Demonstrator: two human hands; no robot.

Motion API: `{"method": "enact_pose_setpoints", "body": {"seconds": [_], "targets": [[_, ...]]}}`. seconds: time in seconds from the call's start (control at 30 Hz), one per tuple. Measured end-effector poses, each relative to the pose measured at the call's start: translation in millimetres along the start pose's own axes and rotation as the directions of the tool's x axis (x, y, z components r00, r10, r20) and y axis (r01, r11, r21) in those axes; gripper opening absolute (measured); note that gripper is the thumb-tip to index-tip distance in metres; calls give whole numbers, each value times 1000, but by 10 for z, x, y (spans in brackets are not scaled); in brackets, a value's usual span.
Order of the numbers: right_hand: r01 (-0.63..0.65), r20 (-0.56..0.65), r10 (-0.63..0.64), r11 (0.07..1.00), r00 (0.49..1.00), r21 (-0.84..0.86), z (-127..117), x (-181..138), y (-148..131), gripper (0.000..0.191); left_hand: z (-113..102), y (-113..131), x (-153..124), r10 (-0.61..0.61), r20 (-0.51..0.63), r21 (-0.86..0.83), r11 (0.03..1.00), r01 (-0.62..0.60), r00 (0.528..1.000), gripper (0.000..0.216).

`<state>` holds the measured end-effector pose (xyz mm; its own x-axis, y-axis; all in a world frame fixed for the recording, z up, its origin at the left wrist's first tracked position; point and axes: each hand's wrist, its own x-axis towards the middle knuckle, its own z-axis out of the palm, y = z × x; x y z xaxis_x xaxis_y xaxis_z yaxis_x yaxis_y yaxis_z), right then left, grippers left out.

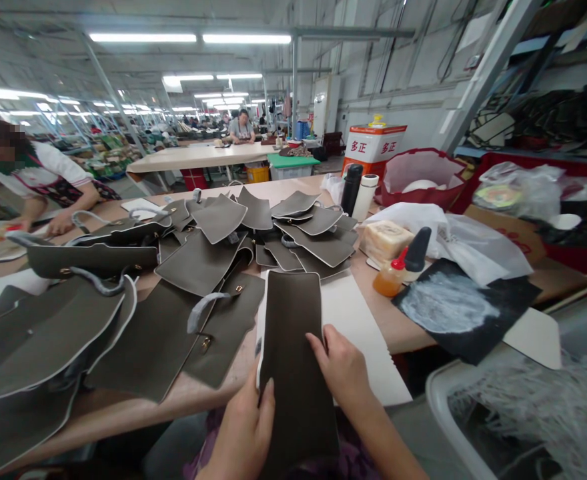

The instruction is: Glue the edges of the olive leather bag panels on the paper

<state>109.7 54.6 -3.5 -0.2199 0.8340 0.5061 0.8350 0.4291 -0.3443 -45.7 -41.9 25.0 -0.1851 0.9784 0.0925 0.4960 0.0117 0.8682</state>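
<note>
A long dark olive leather panel (293, 347) with a white edge lies lengthwise over the near table edge and a white board (358, 327). My left hand (243, 433) grips its near left edge, thumb on top. My right hand (341, 367) pinches its right edge, fingers curled on the surface. Several more olive panels and bag parts with grey handles (198, 267) are heaped on the table to the left and behind.
An orange glue bottle (388, 277) and a black applicator (416, 250) stand at right beside a black smeared mat (453, 307). Two flasks (358, 190), a red basket (421, 177) and plastic bags sit behind. Another person (38, 180) works at far left.
</note>
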Motion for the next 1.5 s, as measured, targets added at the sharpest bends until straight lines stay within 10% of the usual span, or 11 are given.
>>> {"method": "enact_pose_setpoints", "body": {"seconds": [0.33,0.67,1.5], "targets": [[-30,114,-3,958,994,284,-11,66,50,38,4,-133,-16,-38,-11,-12,999,38,999,47],[31,9,-33,988,999,153,32,162,78,40,11,-117,-112,-98,10,-54,994,99,995,40],[-356,215,287,677,934,644,15,515,190,42,-48,7,-52,-219,54,-265,938,225,974,43]]}}
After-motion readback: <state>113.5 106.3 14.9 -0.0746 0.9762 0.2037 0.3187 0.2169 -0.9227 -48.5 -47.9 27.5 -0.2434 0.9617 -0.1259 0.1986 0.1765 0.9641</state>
